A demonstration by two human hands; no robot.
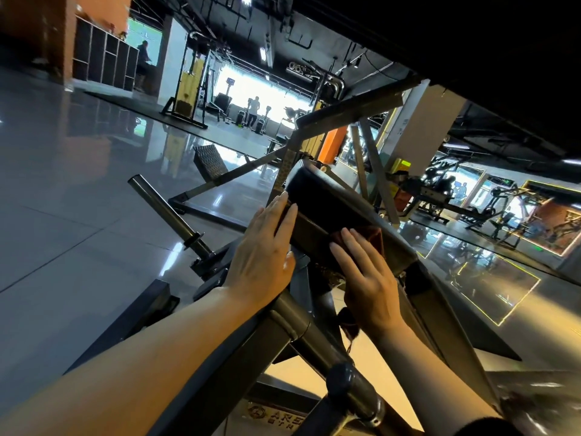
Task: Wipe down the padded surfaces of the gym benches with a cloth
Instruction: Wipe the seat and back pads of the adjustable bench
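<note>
While the view tilts steeply, a grey steel frame tube (314,335) runs up from the near edge between the two forearms. Just past it, the left hand (264,253) lies flat with straight fingers against the left side of a black padded bench pad (327,202), holding nothing. On the right, the right hand (364,278) spreads wide, its fingers straight, pressing a dark red cloth (372,237) onto the pad's near face; the cloth shows beyond the fingertips and hangs below the palm. A bare weight peg (169,212) juts to the left over the glossy grey tiled floor (78,184). Farther off stand a yellow-framed machine (187,89), dark cubby shelves (103,58) and bright windows (257,89), with more gym machines (490,209) at far right.
</note>
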